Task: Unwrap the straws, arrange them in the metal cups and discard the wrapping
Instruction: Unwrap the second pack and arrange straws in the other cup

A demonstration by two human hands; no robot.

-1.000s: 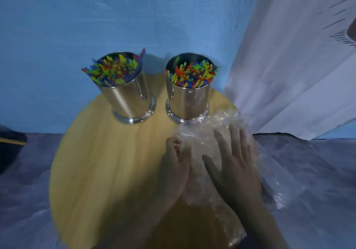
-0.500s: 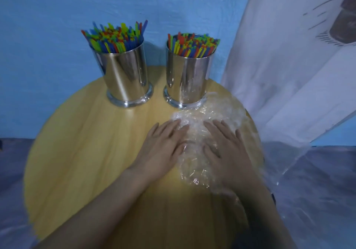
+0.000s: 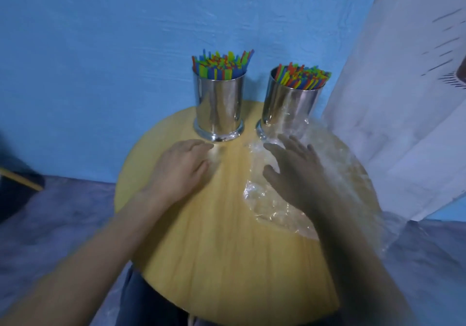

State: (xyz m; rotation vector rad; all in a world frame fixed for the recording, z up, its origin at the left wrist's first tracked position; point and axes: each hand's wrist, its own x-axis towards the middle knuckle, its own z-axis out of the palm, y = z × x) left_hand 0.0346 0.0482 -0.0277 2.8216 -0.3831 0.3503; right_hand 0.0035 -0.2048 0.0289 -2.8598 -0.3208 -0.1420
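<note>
Two shiny metal cups stand at the far edge of a round wooden table [image 3: 214, 250]. The left cup [image 3: 219, 110] and the right cup [image 3: 290, 106] are both packed with upright coloured straws [image 3: 222, 67]. Clear crumpled plastic wrapping [image 3: 274, 202] lies spread over the table's right side, reaching the right cup's base. My right hand [image 3: 300, 174] rests flat on the wrapping, fingers spread. My left hand [image 3: 181, 171] lies palm down on bare wood just in front of the left cup, holding nothing.
A blue wall [image 3: 100, 73] rises right behind the table. A white cloth [image 3: 403, 98] hangs at the right, close to the right cup and the wrapping. Grey floor covering [image 3: 50, 224] surrounds the table; a dark object with a yellow strip [image 3: 17, 182] sits at the left.
My left hand has come off the wrapping and moved left onto bare wood. My right hand stays on the wrapping, which now lies flatter. The view has shifted so the table sits further right.
</note>
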